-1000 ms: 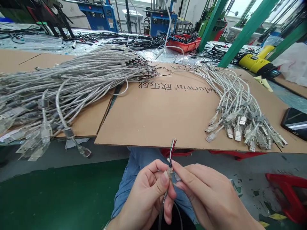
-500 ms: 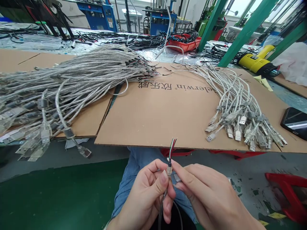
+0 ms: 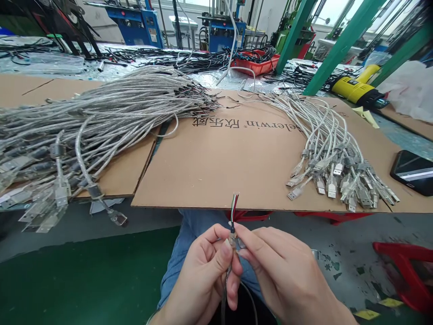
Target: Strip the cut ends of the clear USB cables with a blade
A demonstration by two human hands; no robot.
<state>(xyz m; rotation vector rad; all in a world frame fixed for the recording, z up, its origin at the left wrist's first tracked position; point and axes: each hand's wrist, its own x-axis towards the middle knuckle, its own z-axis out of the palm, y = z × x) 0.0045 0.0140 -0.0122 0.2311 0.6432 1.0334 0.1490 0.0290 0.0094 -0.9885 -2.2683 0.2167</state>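
My left hand (image 3: 208, 266) is closed around a grey shielded cable (image 3: 223, 298), thumb and fingers pinching it just below its stripped end. Thin red, white, green and black wires (image 3: 234, 207) stick up from that end, above a short dark collar. On the other side, my right hand (image 3: 284, 266) is closed in a pinch, its fingertips against the cable's end. Between its thumb and forefinger shows a small translucent piece (image 3: 241, 243), too small to name. Below my hands the cable runs down over my lap.
A large heap of clear-jacketed USB cables (image 3: 128, 108) lies left on the cardboard (image 3: 216, 162). A smaller bunch of USB cables (image 3: 324, 135) lies right. Beyond are a phone (image 3: 412, 171), a yellow heat gun (image 3: 355, 90), a red tray (image 3: 260, 67) and green posts (image 3: 328, 58).
Both hands and the cable end have shifted slightly left in view, along with a small shift of the whole scene. The grip looks the same.
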